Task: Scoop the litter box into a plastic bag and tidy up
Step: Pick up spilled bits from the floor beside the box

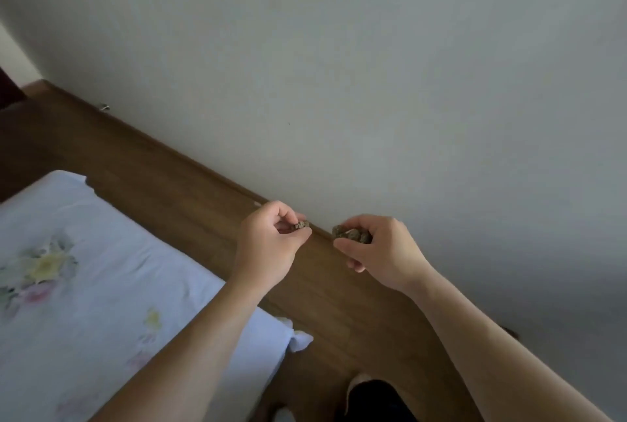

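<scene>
**Here, two brown clumps held in bare hands above the floor by the wall**

The larger clump (351, 234) sits in the right hand (380, 248), whose fingers and thumb are curled round it. It is lumpy and grey-brown, its long axis runs roughly level across the view, and its free end pokes out toward the other hand. The small clump (302, 225) is pinched between the thumb and fingertips of the left hand (271, 242), and its bare end points right, toward the larger one. The two clumps are near each other but apart, with a gap between the hands. Both are held in the air in front of the line where floor meets wall.

Nothing stands between the hands. To the left and below lies a bed sheet (84, 252), pale with faded flower prints, and the left forearm crosses its corner. A dark shape (373, 398) shows at the bottom edge between the arms; what it is cannot be told.

The floor (152, 177) is brown wood, running slantwise from upper left to lower right. A brown skirting board (190, 160) edges it against a plain white wall (373, 82). A small metal fitting (103, 107) sits at the foot of the wall, far to the left.
</scene>
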The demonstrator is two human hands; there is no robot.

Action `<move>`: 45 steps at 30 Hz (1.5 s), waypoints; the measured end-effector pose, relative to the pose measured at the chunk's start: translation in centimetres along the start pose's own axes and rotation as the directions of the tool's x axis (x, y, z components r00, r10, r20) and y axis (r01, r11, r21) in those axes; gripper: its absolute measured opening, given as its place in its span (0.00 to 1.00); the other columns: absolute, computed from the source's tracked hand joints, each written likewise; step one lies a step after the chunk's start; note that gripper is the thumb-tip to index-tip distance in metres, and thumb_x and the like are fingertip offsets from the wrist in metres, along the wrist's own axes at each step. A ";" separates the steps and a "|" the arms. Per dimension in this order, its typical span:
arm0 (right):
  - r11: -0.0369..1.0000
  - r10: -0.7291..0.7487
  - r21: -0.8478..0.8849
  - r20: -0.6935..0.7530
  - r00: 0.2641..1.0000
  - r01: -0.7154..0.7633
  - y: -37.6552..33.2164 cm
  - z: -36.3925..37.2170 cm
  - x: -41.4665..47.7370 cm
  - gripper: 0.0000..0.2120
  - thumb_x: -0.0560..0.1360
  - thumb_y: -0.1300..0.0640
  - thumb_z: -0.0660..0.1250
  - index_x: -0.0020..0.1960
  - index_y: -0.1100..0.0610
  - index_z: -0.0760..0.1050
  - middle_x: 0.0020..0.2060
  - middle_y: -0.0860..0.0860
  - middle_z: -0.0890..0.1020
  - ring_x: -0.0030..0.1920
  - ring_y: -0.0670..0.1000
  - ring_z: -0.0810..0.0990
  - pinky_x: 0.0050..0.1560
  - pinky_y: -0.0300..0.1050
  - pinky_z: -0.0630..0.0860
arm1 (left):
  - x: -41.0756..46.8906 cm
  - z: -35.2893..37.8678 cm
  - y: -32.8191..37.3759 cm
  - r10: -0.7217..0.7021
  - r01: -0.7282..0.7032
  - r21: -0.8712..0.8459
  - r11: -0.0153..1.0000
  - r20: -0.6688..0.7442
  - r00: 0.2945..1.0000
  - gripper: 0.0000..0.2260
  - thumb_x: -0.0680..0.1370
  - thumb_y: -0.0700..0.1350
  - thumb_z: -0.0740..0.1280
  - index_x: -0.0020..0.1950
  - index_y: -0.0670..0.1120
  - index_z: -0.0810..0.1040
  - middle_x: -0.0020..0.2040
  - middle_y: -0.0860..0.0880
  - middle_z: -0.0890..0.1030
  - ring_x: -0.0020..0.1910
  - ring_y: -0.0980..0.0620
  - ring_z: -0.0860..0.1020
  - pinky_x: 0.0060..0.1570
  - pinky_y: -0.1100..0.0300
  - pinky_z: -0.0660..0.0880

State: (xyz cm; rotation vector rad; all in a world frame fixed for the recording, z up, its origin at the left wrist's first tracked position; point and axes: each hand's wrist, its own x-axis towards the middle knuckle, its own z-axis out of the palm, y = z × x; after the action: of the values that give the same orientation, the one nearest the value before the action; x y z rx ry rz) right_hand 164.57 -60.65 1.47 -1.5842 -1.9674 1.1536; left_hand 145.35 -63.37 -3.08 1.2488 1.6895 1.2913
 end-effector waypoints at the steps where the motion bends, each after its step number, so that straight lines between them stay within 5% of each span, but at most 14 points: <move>1: 1.000 -0.018 -0.001 0.018 1.000 0.018 -0.4 0.0 2.3 0.01 0.75 0.55 0.72 0.46 0.50 0.81 0.31 0.54 0.85 0.32 0.54 0.84 0.41 0.49 0.83 | 1.7 -0.2 -0.2 -0.009 0.009 0.001 1.000 -0.023 1.000 0.10 0.69 0.36 0.77 0.39 0.43 0.75 0.43 0.52 0.86 0.41 0.56 0.84 0.46 0.55 0.82; 8: 0.990 -0.140 0.019 0.240 0.960 0.140 -1.9 1.2 19.4 0.03 0.75 0.56 0.72 0.49 0.51 0.81 0.31 0.53 0.85 0.31 0.52 0.84 0.39 0.48 0.84 | 13.3 -1.0 -3.3 -0.119 0.126 0.008 0.992 -0.266 0.957 0.09 0.71 0.37 0.76 0.40 0.45 0.76 0.44 0.54 0.85 0.42 0.60 0.83 0.45 0.63 0.80; 20: 0.937 -0.310 0.037 0.539 0.783 0.346 -12.6 7.0 42.1 0.03 0.74 0.52 0.73 0.47 0.48 0.81 0.34 0.49 0.84 0.32 0.46 0.84 0.39 0.45 0.84 | 27.7 -7.4 -5.5 -0.246 0.290 -0.035 0.956 -0.632 0.735 0.12 0.72 0.39 0.76 0.40 0.51 0.75 0.43 0.55 0.84 0.43 0.55 0.83 0.47 0.62 0.80; 30: 0.870 -0.368 0.057 0.737 0.567 0.490 -26.7 23.9 55.6 0.06 0.74 0.49 0.73 0.50 0.47 0.81 0.36 0.45 0.84 0.35 0.44 0.84 0.41 0.45 0.84 | 37.8 -25.3 -12.6 -0.264 0.320 -0.106 0.941 -0.824 0.502 0.11 0.72 0.38 0.76 0.40 0.49 0.75 0.43 0.53 0.85 0.43 0.53 0.84 0.48 0.58 0.82; 41: 0.830 -0.431 0.116 0.755 0.494 0.546 -47.5 38.0 72.8 0.04 0.75 0.49 0.71 0.49 0.45 0.79 0.36 0.46 0.84 0.35 0.45 0.84 0.39 0.44 0.84 | 55.8 -48.1 -15.5 -0.256 0.323 -0.105 0.940 -0.844 0.472 0.10 0.72 0.38 0.76 0.40 0.48 0.76 0.43 0.53 0.85 0.42 0.54 0.84 0.41 0.65 0.80; 45: 0.789 -0.463 0.139 0.774 0.431 0.598 -53.9 45.1 80.2 0.06 0.75 0.48 0.71 0.51 0.47 0.80 0.36 0.46 0.84 0.34 0.43 0.84 0.38 0.41 0.83 | 62.6 -55.5 -19.3 -0.249 0.323 -0.112 0.940 -0.872 0.422 0.12 0.71 0.36 0.76 0.39 0.51 0.76 0.43 0.52 0.85 0.44 0.52 0.84 0.49 0.52 0.82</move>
State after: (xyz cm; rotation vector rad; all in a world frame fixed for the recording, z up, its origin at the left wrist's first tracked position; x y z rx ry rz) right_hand 73.90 -4.50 -0.48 -0.2994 -2.8587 1.5507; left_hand 69.52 -23.14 -2.55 0.1643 2.5267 1.8049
